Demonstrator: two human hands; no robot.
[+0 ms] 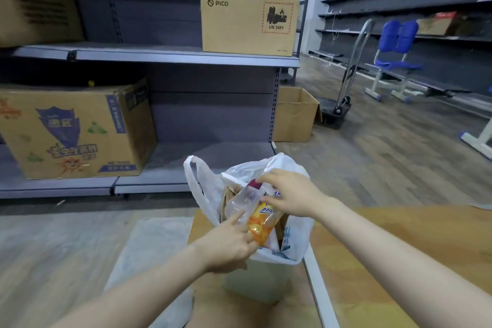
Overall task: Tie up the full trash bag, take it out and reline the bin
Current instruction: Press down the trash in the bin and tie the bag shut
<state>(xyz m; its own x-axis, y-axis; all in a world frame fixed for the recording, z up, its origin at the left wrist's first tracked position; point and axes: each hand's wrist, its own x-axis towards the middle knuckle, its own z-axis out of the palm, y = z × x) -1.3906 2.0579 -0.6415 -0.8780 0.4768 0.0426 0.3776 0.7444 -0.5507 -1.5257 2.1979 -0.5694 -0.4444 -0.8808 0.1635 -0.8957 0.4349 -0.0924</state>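
A white plastic trash bag [205,189] lines a small white bin [255,282] on the floor in front of me. The bag stands open and full: a clear plastic bottle [243,201], an orange snack wrapper [262,224] and brown cardboard scraps stick out of it. One bag handle loops up at the left. My left hand [229,245] reaches in from below, fingers touching the bottle and wrapper. My right hand [288,192] comes from the right, pinching the trash at the bottle's top. Neither hand holds the bag's handles.
Metal shelving [159,56] stands ahead with a PICO box [249,24] and a printed carton [74,130]. An open carton [294,114], a hand truck [346,88] and a blue chair [394,61] stand at the right. A brown surface [399,261] lies beside the bin.
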